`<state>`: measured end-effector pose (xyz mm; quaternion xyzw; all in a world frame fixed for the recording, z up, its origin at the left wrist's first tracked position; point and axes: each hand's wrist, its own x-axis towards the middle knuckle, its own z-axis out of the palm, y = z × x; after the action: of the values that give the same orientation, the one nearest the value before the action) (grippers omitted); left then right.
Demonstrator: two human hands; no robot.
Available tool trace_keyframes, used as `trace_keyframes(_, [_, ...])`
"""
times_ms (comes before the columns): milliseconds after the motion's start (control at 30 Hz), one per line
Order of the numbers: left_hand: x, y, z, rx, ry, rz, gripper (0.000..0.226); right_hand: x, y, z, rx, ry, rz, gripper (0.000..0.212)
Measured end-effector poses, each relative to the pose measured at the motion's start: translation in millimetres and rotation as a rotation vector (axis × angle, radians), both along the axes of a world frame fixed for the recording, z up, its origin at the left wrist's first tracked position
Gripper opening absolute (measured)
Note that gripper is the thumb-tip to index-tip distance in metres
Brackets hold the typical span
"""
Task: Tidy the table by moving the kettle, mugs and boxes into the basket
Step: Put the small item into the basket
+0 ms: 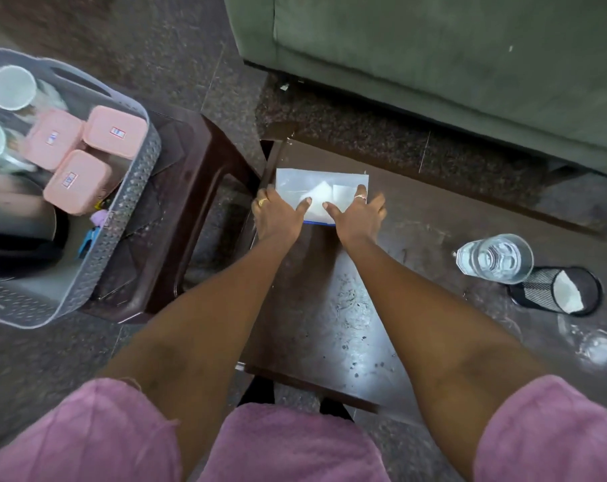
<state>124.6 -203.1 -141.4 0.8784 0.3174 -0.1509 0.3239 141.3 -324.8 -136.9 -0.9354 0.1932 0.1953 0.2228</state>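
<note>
A clear zip bag (321,189) w/ white contents lies flat at the far left of the dark counter (330,325), pinned at its near edge by the left hand (277,213) and right hand (359,212), both spread flat w/ fingers and thumbs on the plastic, nothing lifted yet. The basket (135,189) on the stool (194,175) at left is already loaded w/ three pink boxes (116,133), two mugs (11,88) & what looks like the kettle (15,217). The bag is prob. best pinched by both near corners & kept level, then laid on the boxes.

Single camera on my head, facing steeply down, close over my forearms, dark table (417,273) directly beneath.
</note>
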Motion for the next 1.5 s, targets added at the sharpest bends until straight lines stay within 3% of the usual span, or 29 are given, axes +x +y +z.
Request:
trace_keyframes(167, [12, 12, -17, 0.038, 0.150, -0.081, 0.104, 9, 5, -12, -0.031, 0.096, -0.032, 0.078])
trace_keyframes(433, [17, 10, -22, 0.062, 0.116, -0.067, 0.085, 20, 1, -18, 0.055, 0.164, -0.183, 0.090])
trace_keyframes(633, [18, 22, -16, -0.053, 0.143, 0.002, 0.070, 23, -9, -19, 0.298, 0.112, -0.330, 0.048])
trace_keyframes(733, [14, 25, -10, -0.147, 0.109, 0.120, 0.054, 23, -9, -12, 0.374, 0.084, -0.328, 0.037])
trace_keyframes(900, [3, 28, 13, -0.261, -0.010, 0.341, 0.036, 25, 1, 17, 0.443, -0.016, -0.194, 0.033])
trace_keyframes(1167, [-3, 79, 85, -0.300, -0.366, 0.624, 0.035, 52, 77, 94, 0.482, -0.248, 0.122, 0.037])
trace_keyframes(1333, [-7, 139, 128, -0.256, -0.570, 0.797, 0.047, 60, 152, 137, 0.554, -0.252, 0.265, 0.040])
trace_keyframes(1500, [-24, 197, 137, -0.213, -0.555, 1.060, 0.050, 59, 230, 159, 0.526, -0.183, 0.577, 0.044])
